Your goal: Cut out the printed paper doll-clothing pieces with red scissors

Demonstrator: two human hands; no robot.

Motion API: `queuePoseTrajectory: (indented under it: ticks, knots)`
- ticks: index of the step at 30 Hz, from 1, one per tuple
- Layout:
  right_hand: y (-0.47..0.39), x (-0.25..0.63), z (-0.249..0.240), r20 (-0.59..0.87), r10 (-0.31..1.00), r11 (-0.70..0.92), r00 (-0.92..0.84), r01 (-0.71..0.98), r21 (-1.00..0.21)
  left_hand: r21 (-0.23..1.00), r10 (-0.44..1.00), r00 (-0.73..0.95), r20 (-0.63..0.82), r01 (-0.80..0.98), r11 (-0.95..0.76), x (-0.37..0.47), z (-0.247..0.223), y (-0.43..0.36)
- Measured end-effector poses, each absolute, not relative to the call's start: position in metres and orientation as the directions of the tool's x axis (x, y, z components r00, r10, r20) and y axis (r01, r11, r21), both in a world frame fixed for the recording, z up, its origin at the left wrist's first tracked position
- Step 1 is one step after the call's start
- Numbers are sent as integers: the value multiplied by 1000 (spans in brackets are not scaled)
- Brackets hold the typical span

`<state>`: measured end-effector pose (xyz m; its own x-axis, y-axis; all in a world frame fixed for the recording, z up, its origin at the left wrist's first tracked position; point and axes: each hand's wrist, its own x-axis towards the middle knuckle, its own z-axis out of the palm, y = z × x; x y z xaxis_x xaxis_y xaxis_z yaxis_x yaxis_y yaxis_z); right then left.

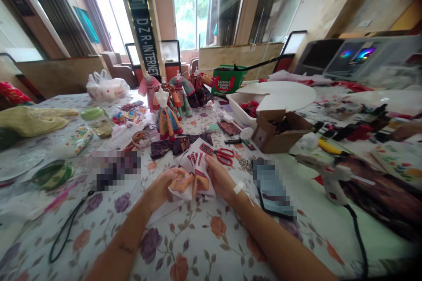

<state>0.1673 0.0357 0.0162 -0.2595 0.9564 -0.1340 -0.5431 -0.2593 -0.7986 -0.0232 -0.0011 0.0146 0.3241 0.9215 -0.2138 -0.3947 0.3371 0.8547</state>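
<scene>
Between my two hands is a piece of white fabric (197, 167) printed with orange and red patterns, gathered and folded over the table. My left hand (165, 186) is closed on its left side, beside an orange part. On the right side, my right hand (219, 177) grips the same fabric, thumb near the red printed strips. A white strip (238, 187) sticks to my right wrist. Red-handled scissors (225, 156) lie just beyond my right hand. Dark patterned cloth (174, 146) lies behind the fabric.
Small dressed mannequins (167, 116) stand at the back. A cardboard box (280, 129), a phone (275, 195) and a glue gun (334, 177) with a black cord are to the right. Leftward are a green-lidded jar (97, 122) and a green tape roll (53, 174).
</scene>
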Motion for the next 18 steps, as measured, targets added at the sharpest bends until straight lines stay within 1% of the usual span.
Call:
queuePoseTrajectory:
  ticks: [2, 4, 6, 8, 10, 12, 15, 18]
  knots:
    - [29, 170, 21, -101, 944, -263, -315, -528, -807, 882, 932, 307, -195, -360, 303, -21, 10, 0]
    - [25, 173, 22, -45, 931, -233, -363, -491, -839, 900, 948, 257, -189, -341, 272, -18, 6, 0]
    - [23, 177, 21, 17, 927, -169, -374, -459, -872, 898, 954, 227, -196, -349, 267, -16, 6, 1]
    - [24, 179, 18, 47, 932, -123, -360, -434, -892, 887, 960, 202, -195, -380, 260, -15, 8, 1]
    - [25, 182, 16, 45, 933, -117, -358, -420, -900, 874, 966, 181, -186, -419, 247, -16, 9, 2]
    - [25, 184, 15, 27, 924, -145, -383, -412, -899, 861, 966, 185, -181, -445, 247, -16, 8, 3]
    - [23, 187, 17, -7, 898, -194, -439, -384, -903, 839, 951, 227, -208, -458, 293, -17, 4, 5]
    - [21, 187, 18, -24, 883, -202, -470, -334, -921, 813, 929, 285, -236, -465, 349, -16, 4, 3]
